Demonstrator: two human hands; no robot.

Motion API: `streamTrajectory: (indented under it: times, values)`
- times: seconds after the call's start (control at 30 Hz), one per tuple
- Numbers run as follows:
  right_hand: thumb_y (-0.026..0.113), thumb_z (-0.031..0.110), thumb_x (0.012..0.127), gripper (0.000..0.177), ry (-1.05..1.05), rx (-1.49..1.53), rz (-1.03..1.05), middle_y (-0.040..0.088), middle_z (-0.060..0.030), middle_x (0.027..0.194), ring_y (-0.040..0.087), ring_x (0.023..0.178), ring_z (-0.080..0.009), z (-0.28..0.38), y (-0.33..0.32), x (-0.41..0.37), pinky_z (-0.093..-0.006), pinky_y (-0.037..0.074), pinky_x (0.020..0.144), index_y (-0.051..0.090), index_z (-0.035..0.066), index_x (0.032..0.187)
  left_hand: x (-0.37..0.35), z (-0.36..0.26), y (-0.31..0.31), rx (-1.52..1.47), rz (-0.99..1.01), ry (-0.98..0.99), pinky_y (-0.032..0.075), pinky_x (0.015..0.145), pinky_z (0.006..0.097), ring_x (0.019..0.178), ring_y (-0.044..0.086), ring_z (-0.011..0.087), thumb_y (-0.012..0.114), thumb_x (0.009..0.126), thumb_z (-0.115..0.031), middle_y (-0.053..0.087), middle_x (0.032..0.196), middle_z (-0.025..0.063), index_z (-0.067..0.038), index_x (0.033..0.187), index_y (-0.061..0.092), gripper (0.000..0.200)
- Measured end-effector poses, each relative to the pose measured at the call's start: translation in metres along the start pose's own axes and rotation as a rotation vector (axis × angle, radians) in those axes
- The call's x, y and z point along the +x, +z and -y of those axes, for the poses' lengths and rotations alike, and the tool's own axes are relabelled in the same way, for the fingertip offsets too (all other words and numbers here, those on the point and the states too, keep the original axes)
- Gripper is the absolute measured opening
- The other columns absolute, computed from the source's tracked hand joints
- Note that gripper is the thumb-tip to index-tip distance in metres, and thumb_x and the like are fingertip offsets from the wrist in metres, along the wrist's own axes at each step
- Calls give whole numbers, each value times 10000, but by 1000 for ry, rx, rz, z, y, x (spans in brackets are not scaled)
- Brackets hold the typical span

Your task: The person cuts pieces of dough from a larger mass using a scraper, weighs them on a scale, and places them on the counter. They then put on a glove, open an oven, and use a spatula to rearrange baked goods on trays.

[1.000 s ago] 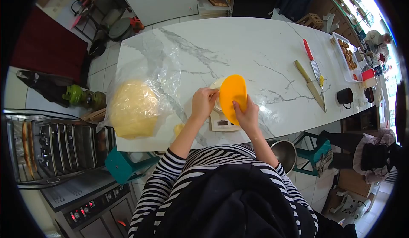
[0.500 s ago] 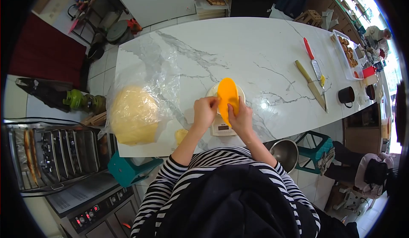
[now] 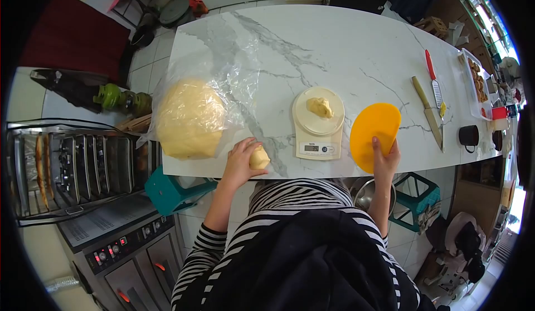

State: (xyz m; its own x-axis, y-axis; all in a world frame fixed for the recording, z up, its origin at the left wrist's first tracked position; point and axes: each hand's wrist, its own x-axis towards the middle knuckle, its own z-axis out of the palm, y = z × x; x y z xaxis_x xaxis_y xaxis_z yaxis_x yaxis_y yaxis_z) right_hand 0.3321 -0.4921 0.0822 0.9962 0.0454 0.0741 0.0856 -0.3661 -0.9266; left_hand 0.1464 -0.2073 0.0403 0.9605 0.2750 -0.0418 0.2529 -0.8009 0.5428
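Observation:
My left hand (image 3: 241,159) grips a small lump of yellow dough (image 3: 259,158) near the front edge of the marble counter (image 3: 334,43). My right hand (image 3: 385,160) holds an orange plastic scraper (image 3: 373,134) flat over the counter, right of a white kitchen scale (image 3: 317,126). A small piece of dough (image 3: 320,107) lies on the scale's plate. A big mass of yellow dough (image 3: 189,119) sits on clear plastic wrap (image 3: 234,71) at the left.
A long knife (image 3: 428,113), a red-handled grater (image 3: 433,82), a dark mug (image 3: 467,135) and a tray of baked pieces (image 3: 477,82) lie at the right end. A metal bowl (image 3: 368,191) sits below the counter edge. An oven (image 3: 83,172) stands at the left.
Both hands left the scale. The right hand carried the orange scraper to the right; the left hand moved down-left onto the small dough lump. A dough piece now lies on the scale.

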Motion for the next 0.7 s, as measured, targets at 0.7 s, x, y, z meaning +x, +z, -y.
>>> streamTrajectory:
  times: [0.7]
  values:
    - [637,184,809,296,36,189,-208,605,-57,883,566,789,-120,-7,-32,-12,-236,450,701,541,-10,1012,-2,-20,-3,204,28,-48,382,899,369,1097,444,320,753,601,-253,471,1217,115,-114,1098,535,560]
